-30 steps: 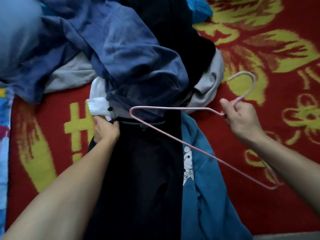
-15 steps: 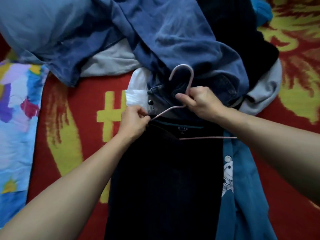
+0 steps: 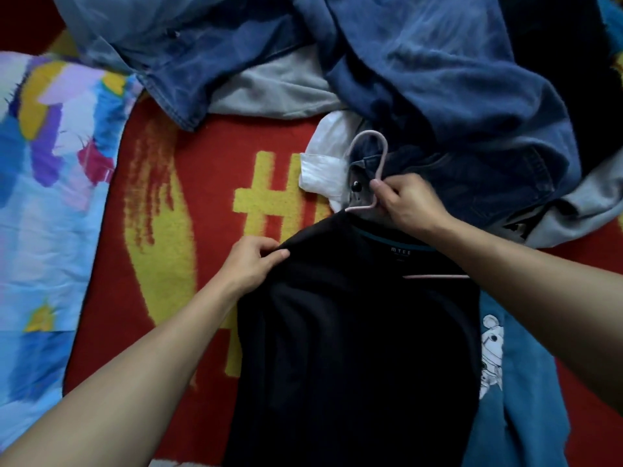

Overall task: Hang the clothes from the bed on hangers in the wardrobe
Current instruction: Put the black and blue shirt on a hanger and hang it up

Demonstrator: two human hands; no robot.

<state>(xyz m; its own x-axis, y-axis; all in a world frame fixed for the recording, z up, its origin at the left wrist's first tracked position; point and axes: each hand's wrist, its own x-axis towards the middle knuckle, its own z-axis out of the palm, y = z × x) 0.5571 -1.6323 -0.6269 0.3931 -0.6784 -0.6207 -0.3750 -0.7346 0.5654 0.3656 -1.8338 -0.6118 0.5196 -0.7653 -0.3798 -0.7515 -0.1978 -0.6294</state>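
One pink hanger (image 3: 382,160) sits partly inside one black shirt (image 3: 354,348), which lies flat on the bed (image 3: 188,183) below heaped jeans (image 3: 438,79). The left hand (image 3: 251,264) pinches the shirt's shoulder. The right hand (image 3: 408,203), fingers curled, grips the hanger's neck.

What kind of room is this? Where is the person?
Probably a bedroom, looking down at a bed. A red and yellow blanket covers it, with bright patterned bedding at the left. Jeans and other clothes are piled on it, and a pink hanger is partly inside a black T-shirt.
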